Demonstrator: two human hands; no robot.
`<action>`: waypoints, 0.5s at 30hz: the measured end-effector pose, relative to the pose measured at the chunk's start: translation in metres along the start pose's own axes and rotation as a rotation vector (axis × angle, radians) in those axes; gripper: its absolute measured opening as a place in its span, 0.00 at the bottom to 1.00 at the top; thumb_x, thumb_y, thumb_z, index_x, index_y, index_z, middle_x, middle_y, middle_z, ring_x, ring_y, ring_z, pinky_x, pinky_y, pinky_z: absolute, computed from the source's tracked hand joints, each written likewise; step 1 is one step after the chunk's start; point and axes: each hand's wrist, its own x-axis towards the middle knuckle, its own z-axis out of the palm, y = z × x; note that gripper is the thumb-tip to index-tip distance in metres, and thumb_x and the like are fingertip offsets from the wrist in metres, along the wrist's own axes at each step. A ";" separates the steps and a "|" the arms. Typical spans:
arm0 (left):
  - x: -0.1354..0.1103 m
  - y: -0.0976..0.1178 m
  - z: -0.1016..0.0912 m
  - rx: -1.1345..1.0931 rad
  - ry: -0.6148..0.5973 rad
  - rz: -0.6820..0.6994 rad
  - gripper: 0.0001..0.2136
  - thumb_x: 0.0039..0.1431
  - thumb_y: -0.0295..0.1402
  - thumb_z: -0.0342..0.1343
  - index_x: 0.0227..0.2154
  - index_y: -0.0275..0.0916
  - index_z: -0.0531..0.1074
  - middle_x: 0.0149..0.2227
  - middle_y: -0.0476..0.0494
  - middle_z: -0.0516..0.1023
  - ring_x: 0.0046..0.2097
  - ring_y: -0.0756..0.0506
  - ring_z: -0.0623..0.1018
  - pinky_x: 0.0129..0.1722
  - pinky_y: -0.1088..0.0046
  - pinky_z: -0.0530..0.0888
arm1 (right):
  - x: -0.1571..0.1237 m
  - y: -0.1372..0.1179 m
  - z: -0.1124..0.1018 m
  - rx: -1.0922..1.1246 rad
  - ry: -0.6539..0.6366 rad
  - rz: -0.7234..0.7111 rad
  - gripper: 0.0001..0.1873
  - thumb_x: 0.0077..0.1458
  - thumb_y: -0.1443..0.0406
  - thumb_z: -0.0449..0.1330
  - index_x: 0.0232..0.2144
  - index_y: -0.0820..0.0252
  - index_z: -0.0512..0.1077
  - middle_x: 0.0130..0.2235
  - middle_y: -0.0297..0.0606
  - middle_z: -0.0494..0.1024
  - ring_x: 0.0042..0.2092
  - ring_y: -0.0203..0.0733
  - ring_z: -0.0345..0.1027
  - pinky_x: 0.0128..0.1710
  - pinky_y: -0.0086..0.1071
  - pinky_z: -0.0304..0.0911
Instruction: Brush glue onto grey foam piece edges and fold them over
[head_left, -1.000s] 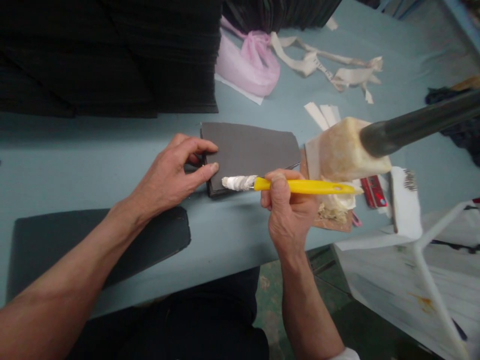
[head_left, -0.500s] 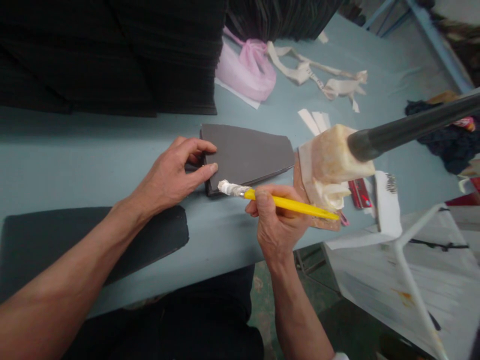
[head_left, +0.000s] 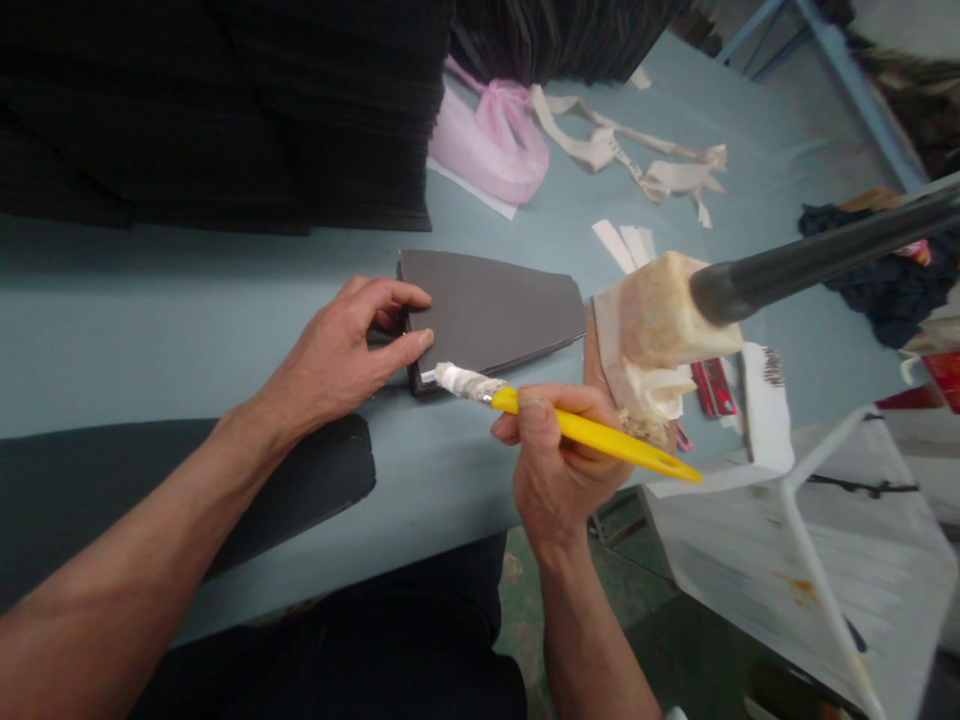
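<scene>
A stack of dark grey, wedge-shaped sheets (head_left: 495,305) lies on the pale blue table (head_left: 150,320). My left hand (head_left: 341,350) pinches the stack's near left corner, thumb and fingers closed on its edge. My right hand (head_left: 555,455) is closed round a yellow-handled brush (head_left: 585,432). The brush's glue-caked white tip (head_left: 461,380) touches the stack's front edge, close to my left thumb.
A crusted glue block (head_left: 660,320) on a dark rod (head_left: 817,255) stands right of the stack, over a brown board. Tall black stacks (head_left: 225,110) fill the back left. Pink plastic (head_left: 491,145) and cloth strips (head_left: 637,160) lie behind. A black pad (head_left: 187,490) sits near left. A white stand (head_left: 810,500) is at right.
The brush has tilted, its handle end dropping toward me, and my right hand has moved a little left and nearer. The tip stays at the stack's front edge. My left hand has not moved.
</scene>
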 end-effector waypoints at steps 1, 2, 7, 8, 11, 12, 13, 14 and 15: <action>0.000 0.000 0.000 -0.002 0.001 -0.002 0.24 0.62 0.50 0.61 0.55 0.45 0.80 0.49 0.42 0.78 0.48 0.40 0.77 0.60 0.56 0.77 | 0.004 0.002 -0.002 -0.008 0.026 -0.006 0.13 0.69 0.56 0.66 0.33 0.54 0.77 0.22 0.25 0.80 0.22 0.34 0.74 0.26 0.28 0.72; 0.000 0.000 0.000 -0.004 0.004 -0.004 0.23 0.62 0.50 0.61 0.55 0.45 0.80 0.49 0.43 0.78 0.48 0.40 0.77 0.60 0.56 0.77 | 0.008 0.003 -0.003 -0.010 0.046 -0.012 0.12 0.69 0.57 0.66 0.33 0.54 0.76 0.22 0.24 0.79 0.21 0.33 0.74 0.26 0.28 0.72; 0.001 0.001 0.001 -0.005 0.022 -0.007 0.22 0.61 0.50 0.62 0.53 0.46 0.81 0.47 0.44 0.78 0.47 0.40 0.77 0.59 0.56 0.77 | 0.006 0.008 -0.002 0.010 0.015 -0.015 0.12 0.69 0.57 0.66 0.33 0.54 0.77 0.23 0.25 0.80 0.22 0.33 0.74 0.26 0.27 0.72; 0.000 0.001 0.002 -0.005 0.029 -0.012 0.22 0.61 0.50 0.62 0.53 0.46 0.81 0.47 0.44 0.77 0.47 0.41 0.77 0.59 0.57 0.77 | 0.004 0.008 -0.001 0.005 -0.017 -0.018 0.12 0.69 0.56 0.66 0.34 0.54 0.77 0.24 0.26 0.81 0.22 0.33 0.74 0.26 0.27 0.72; -0.001 0.003 0.006 -0.004 0.058 -0.035 0.22 0.61 0.49 0.61 0.53 0.44 0.81 0.47 0.44 0.77 0.47 0.41 0.77 0.58 0.58 0.77 | -0.003 0.008 0.003 -0.032 -0.112 -0.025 0.12 0.70 0.56 0.66 0.36 0.55 0.80 0.27 0.30 0.84 0.24 0.34 0.76 0.27 0.29 0.72; -0.001 0.003 0.007 0.001 0.076 -0.040 0.22 0.61 0.49 0.60 0.53 0.44 0.81 0.46 0.44 0.77 0.47 0.42 0.77 0.57 0.58 0.77 | -0.004 0.009 0.004 -0.048 -0.129 -0.025 0.11 0.69 0.56 0.67 0.36 0.55 0.80 0.28 0.30 0.84 0.24 0.34 0.76 0.28 0.29 0.72; -0.002 0.004 0.009 0.007 0.095 -0.044 0.22 0.61 0.48 0.59 0.53 0.44 0.81 0.46 0.44 0.77 0.46 0.42 0.77 0.57 0.59 0.77 | -0.004 0.009 0.004 -0.062 -0.134 -0.028 0.11 0.69 0.57 0.67 0.36 0.55 0.80 0.29 0.30 0.85 0.24 0.34 0.76 0.28 0.29 0.72; -0.003 0.004 0.010 0.015 0.112 -0.046 0.21 0.61 0.48 0.59 0.52 0.43 0.80 0.46 0.44 0.76 0.46 0.42 0.77 0.57 0.59 0.77 | -0.004 0.009 0.003 -0.076 -0.132 -0.033 0.10 0.69 0.57 0.67 0.36 0.55 0.80 0.29 0.30 0.85 0.24 0.33 0.75 0.28 0.29 0.72; -0.003 0.005 0.011 0.022 0.128 -0.048 0.21 0.61 0.48 0.58 0.52 0.43 0.80 0.46 0.44 0.76 0.46 0.42 0.77 0.56 0.59 0.77 | -0.002 0.009 0.002 -0.090 -0.128 -0.040 0.10 0.69 0.58 0.67 0.35 0.55 0.80 0.29 0.30 0.85 0.24 0.33 0.75 0.29 0.29 0.72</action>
